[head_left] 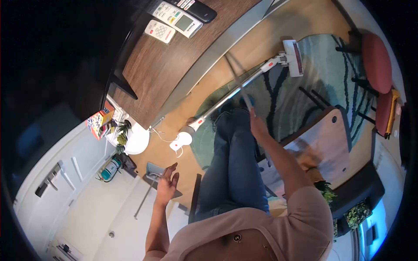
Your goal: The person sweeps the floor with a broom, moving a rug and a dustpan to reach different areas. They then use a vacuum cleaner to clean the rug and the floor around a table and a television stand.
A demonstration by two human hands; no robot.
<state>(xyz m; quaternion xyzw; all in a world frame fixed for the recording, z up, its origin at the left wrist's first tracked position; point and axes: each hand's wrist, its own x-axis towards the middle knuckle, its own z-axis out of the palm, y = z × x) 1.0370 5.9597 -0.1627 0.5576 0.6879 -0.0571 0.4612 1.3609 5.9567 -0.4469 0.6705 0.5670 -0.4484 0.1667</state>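
Note:
My right hand (258,127) is closed round the near end of a thin grey rod (239,82), which slants up and to the left across a cordless vacuum cleaner. This white-headed vacuum cleaner (230,94) lies over the rug and wood floor, beyond my legs. At the left, my left hand (166,185) is raised with its fingers apart and nothing in it. Just behind it is a grey dustpan-like tray (154,168), with a thin metal handle (145,202) running down to the left.
Three remotes, one a white remote (160,31), lie on a brown wooden cabinet (150,76). A patterned green rug (318,82) covers the floor, with a red-seated chair (376,63) and a low table (326,148) at the right. A white door (65,182) stands left.

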